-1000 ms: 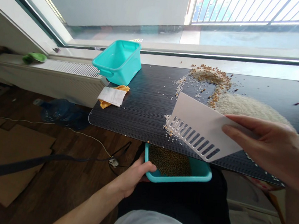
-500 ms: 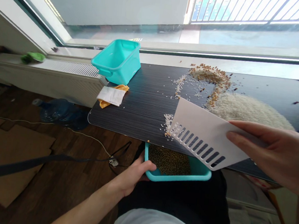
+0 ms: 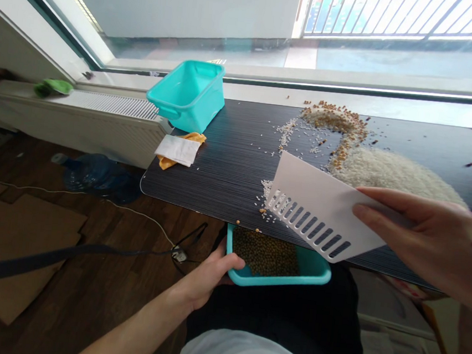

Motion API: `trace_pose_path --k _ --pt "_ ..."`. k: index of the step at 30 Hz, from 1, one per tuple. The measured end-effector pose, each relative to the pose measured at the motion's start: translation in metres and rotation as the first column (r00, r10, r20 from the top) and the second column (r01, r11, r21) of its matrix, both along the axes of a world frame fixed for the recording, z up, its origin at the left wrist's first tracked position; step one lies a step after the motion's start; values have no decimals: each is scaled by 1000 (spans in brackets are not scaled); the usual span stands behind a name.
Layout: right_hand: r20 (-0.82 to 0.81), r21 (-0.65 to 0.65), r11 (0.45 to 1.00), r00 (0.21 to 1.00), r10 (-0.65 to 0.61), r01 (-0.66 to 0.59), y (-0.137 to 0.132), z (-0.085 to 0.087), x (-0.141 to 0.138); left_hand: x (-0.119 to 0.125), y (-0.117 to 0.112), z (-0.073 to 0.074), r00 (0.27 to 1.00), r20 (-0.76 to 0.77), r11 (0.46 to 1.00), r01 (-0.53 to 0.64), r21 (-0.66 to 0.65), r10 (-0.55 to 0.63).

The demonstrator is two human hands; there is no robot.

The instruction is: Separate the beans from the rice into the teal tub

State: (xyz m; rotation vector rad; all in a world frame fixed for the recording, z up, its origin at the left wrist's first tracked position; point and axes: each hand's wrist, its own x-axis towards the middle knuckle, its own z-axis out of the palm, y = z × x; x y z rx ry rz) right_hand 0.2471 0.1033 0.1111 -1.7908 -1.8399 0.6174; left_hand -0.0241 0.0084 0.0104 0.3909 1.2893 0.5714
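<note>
My left hand [image 3: 219, 267] grips the left end of a turquoise bin [image 3: 280, 282], thumb over the rim, just below the table's front edge. Small brown-green pulses [image 3: 268, 253], like dried peas or lentils, lie in this bin. In my right hand [image 3: 418, 233] is a white slotted scraper [image 3: 317, 199], slanted over the table, its left end beside a few scattered rice grains [image 3: 265, 190]. Beyond it a large mound of white rice [image 3: 395, 170] covers the right side. A curved band of orange-brown pulses [image 3: 343, 126] borders the mound, some mixed with rice.
A second turquoise bin [image 3: 189, 97] stands at the dark table's [image 3: 224, 165] back left corner. A folded white cloth [image 3: 178, 149] lies on an orange one in front of it. Behind runs the window sill [image 3: 252, 93]; a radiator [image 3: 113, 104] is at left, a water bottle [image 3: 98, 175] on the floor.
The scraper and my right hand have shifted slightly left and up. Another pulse now shows at the table edge above the bin. My left hand keeps its hold.
</note>
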Motion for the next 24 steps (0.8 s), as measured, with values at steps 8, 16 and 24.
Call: trace_pose_path --k 8,16,24 --pt "-64 -55 997 997 50 -53 -1 5 -12 -10 -3 0 1000 -6 1000 -2 20 2" --pt "-67 -17 997 995 71 -72 0 4 -24 -18 -6 0 1000 -21 1000 -21 17 22" --pt "-33 14 999 999 31 -31 -5 3 -28 -26 -8 3 998 -55 999 -43 32 44"
